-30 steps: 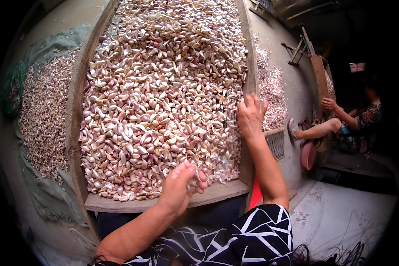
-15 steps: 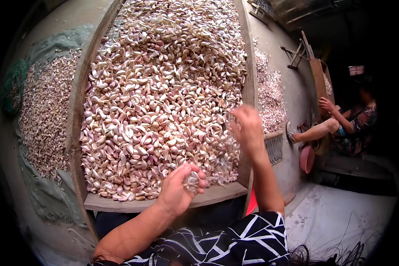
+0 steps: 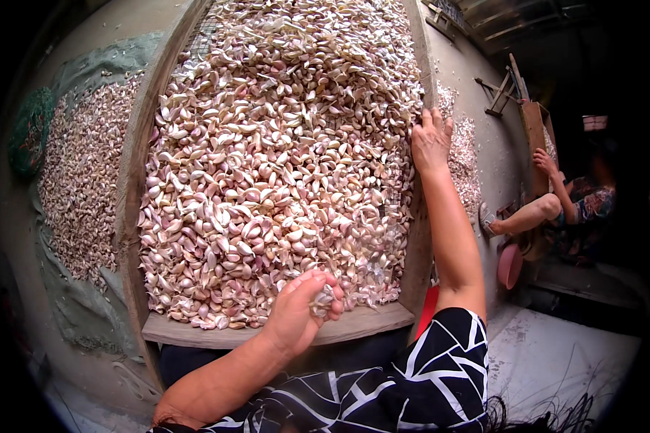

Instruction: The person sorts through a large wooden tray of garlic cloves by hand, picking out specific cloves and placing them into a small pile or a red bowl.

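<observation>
A long wooden-framed tray [image 3: 339, 330] with a wire mesh bottom stands before me, heaped with garlic cloves [image 3: 253, 195] in white and purple skins. Close to its near edge, my left hand [image 3: 303, 307] is curled palm up around a few pale garlic cloves; the fingers partly cover them, so I cannot tell how many. My right hand [image 3: 432, 143] reaches out to the tray's right side board, fingers extended over the top of the board, nothing visible in it.
On the left, more cloves lie on a green sheet [image 3: 87, 310] beside a green net bag [image 3: 30, 131]. Another clove pile [image 3: 466, 162] lies beyond the right board. Further right, a seated person [image 3: 585, 209] is at another wooden tray [image 3: 534, 137], near a pink basin [image 3: 509, 266].
My right hand has moved away from me and rightward, from above the cloves to the side board. My left hand stays near the front edge, still curled around the cloves.
</observation>
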`<act>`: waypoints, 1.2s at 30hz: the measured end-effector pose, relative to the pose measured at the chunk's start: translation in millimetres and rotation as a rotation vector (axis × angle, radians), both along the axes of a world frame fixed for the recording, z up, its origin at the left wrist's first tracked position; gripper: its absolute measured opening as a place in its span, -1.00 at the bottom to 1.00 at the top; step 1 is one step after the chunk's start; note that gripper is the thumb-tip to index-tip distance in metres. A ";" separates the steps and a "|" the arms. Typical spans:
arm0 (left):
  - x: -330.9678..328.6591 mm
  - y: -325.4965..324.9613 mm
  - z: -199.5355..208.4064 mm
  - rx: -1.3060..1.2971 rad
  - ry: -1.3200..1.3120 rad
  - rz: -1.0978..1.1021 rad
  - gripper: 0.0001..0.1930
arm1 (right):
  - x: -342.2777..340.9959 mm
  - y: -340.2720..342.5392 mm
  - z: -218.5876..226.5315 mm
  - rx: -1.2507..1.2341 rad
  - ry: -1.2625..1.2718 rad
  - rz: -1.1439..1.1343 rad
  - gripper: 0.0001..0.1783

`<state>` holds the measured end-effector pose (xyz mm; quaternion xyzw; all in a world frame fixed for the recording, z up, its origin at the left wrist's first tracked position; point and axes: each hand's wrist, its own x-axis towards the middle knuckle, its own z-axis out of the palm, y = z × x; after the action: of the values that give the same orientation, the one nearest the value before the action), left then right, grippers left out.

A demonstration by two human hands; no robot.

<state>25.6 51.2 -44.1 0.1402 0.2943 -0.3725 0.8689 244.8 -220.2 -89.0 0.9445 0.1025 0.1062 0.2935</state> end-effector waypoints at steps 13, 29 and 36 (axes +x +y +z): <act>0.6 -2.2 5.5 0.035 -0.003 0.022 -0.87 | -157.4 97.2 71.1 1.164 0.320 0.344 -0.90; 2.7 -2.0 5.5 -0.064 0.000 0.060 -0.87 | -27.5 87.8 -26.1 0.843 -0.014 -0.400 -0.39; -0.1 1.3 3.5 -0.061 -0.010 0.068 -0.88 | -107.4 140.7 24.4 1.329 0.474 0.367 -0.77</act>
<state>25.4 52.5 -40.6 0.1053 0.2830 -0.3510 0.8864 137.4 -79.5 -64.5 0.8885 0.2340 -0.0139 -0.3944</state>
